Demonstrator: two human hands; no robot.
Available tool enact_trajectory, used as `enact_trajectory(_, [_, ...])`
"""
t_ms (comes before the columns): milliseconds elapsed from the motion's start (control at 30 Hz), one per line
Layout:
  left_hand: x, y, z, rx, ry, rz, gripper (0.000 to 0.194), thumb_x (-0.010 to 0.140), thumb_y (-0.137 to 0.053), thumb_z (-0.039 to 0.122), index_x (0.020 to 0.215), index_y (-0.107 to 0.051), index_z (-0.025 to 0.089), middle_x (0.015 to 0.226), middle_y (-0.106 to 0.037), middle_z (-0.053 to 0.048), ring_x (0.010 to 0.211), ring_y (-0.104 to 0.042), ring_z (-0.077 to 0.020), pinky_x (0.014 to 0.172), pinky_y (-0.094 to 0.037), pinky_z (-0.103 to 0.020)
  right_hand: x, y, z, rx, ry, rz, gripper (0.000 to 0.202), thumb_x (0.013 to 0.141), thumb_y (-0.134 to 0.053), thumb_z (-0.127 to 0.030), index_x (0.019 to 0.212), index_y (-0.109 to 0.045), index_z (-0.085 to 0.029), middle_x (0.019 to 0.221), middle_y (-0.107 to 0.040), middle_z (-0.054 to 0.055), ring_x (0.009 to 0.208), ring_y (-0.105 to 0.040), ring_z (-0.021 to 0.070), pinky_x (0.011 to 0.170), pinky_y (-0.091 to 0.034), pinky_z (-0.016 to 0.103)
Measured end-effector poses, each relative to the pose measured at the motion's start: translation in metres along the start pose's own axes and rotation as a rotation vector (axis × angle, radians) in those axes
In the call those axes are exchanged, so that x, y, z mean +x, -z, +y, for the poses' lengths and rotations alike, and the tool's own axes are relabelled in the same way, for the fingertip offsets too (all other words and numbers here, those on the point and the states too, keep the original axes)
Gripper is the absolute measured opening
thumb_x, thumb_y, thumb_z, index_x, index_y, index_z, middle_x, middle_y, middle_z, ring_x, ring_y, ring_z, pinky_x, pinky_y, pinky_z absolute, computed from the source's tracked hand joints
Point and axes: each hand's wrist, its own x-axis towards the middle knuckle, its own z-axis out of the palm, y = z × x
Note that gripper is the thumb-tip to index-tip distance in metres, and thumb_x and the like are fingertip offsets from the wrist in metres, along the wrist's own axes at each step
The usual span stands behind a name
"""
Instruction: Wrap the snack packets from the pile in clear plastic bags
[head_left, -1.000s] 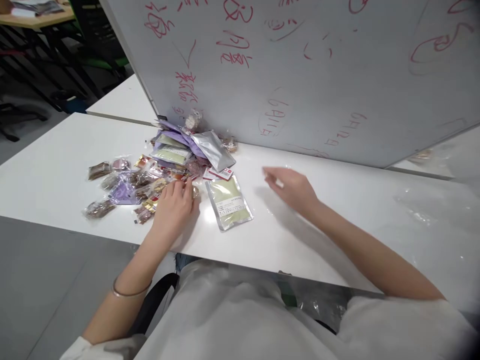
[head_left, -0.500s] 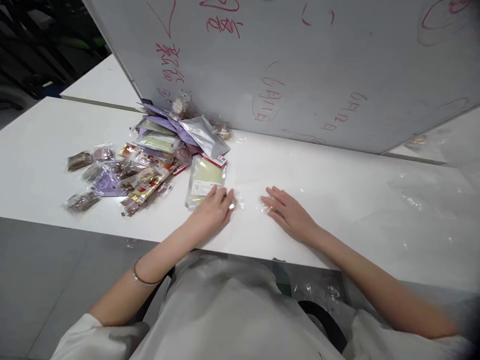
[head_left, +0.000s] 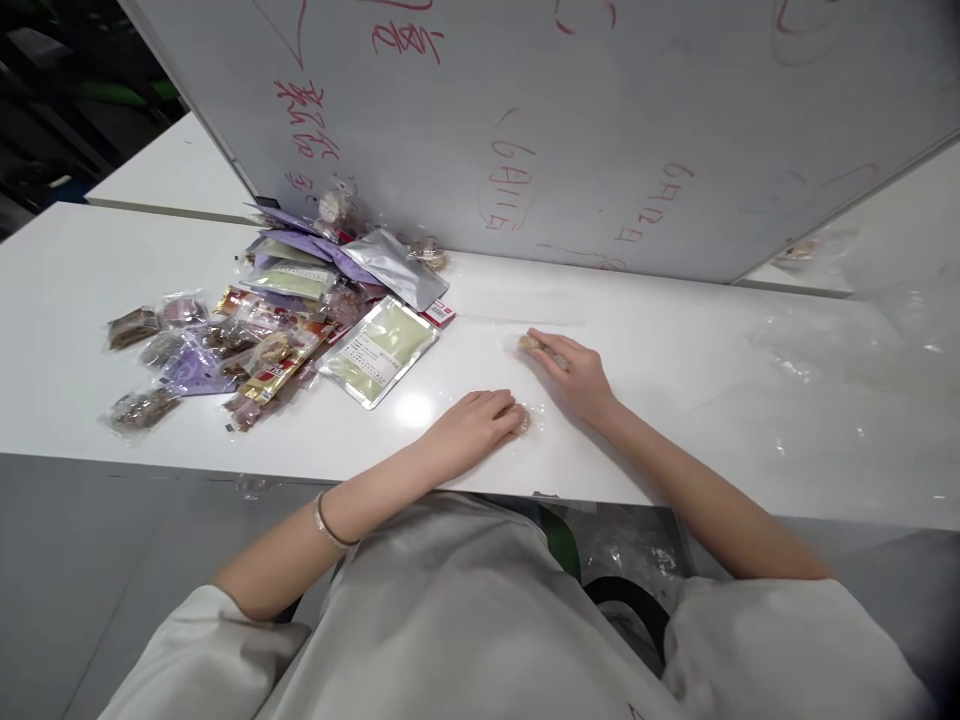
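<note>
My left hand (head_left: 476, 425) lies flat at frame centre, fingers curled over a small clear-wrapped brown snack (head_left: 521, 420) pinned to the white surface (head_left: 675, 420). My right hand (head_left: 574, 370), just above, fingertips a second wrapped sweet (head_left: 529, 343), apart from the packet heap (head_left: 285, 310) at left.

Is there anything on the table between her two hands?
No. In the head view, only bare white table lies between the left hand and the right hand. Each hand touches its own small wrapped snack.
</note>
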Motion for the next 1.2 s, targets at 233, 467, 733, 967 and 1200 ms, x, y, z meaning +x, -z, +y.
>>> enact_trajectory(233, [-0.018, -0.008, 0.002, 0.154, 0.069, 0.096, 0.024, 0.102, -0.045, 0.024, 0.122, -0.056, 0.018, 0.096, -0.059, -0.011, 0.087, -0.059, -0.0217, 0.075, -0.053, -0.038, -0.04, 0.012, -0.018, 0.071, 0.19, -0.406, 0.046, 0.103, -0.043, -0.03, 0.148, -0.046, -0.032, 0.155, -0.043, -0.001, 0.148, -0.032, 0.0217, 0.12, -0.034, 0.052])
enact_trajectory(467, [-0.038, 0.012, -0.011, 0.06, 0.159, 0.099, 0.028, 0.1, -0.05, 0.026, 0.126, -0.057, 0.02, 0.11, -0.056, -0.014, 0.091, -0.059, -0.022, 0.077, -0.054, -0.041, -0.063, 0.043, -0.005, 0.16, 0.086, -0.379, 0.045, 0.097, -0.053, -0.025, 0.139, -0.056, -0.038, 0.146, -0.055, -0.003, 0.142, -0.042, 0.0235, 0.117, -0.04, 0.052])
enact_trajectory(733, [-0.03, 0.016, -0.02, -0.155, 0.141, 0.072, 0.03, 0.099, -0.052, 0.026, 0.127, -0.059, 0.021, 0.113, -0.055, -0.013, 0.097, -0.059, -0.022, 0.08, -0.055, -0.038, -0.08, 0.037, -0.016, 0.248, 0.126, -0.359, 0.044, 0.098, -0.052, -0.022, 0.139, -0.056, -0.037, 0.146, -0.055, -0.003, 0.142, -0.043, 0.0209, 0.12, -0.036, 0.052])
enact_trajectory(967, [-0.025, 0.02, -0.017, -0.044, 0.128, 0.01, 0.03, 0.098, -0.054, 0.027, 0.127, -0.059, 0.021, 0.119, -0.055, -0.015, 0.117, -0.054, -0.0304, 0.096, -0.051, -0.05, -0.085, 0.031, -0.02, -0.119, 0.323, -0.163, 0.036, 0.097, -0.053, -0.018, 0.129, -0.064, -0.028, 0.141, -0.057, 0.009, 0.138, -0.048, 0.0267, 0.117, -0.035, 0.06])
enact_trajectory(1200, [-0.044, 0.035, -0.015, -0.046, -0.07, -0.208, 0.103, 0.082, -0.058, 0.074, 0.153, -0.024, 0.008, 0.142, -0.046, -0.029, 0.134, -0.044, -0.0413, 0.103, -0.047, -0.054, -0.108, 0.029, -0.049, -0.258, 0.395, -0.348, 0.106, 0.079, -0.067, -0.063, 0.157, -0.022, -0.007, 0.152, -0.04, 0.026, 0.144, -0.035, 0.0395, 0.111, -0.042, 0.059])
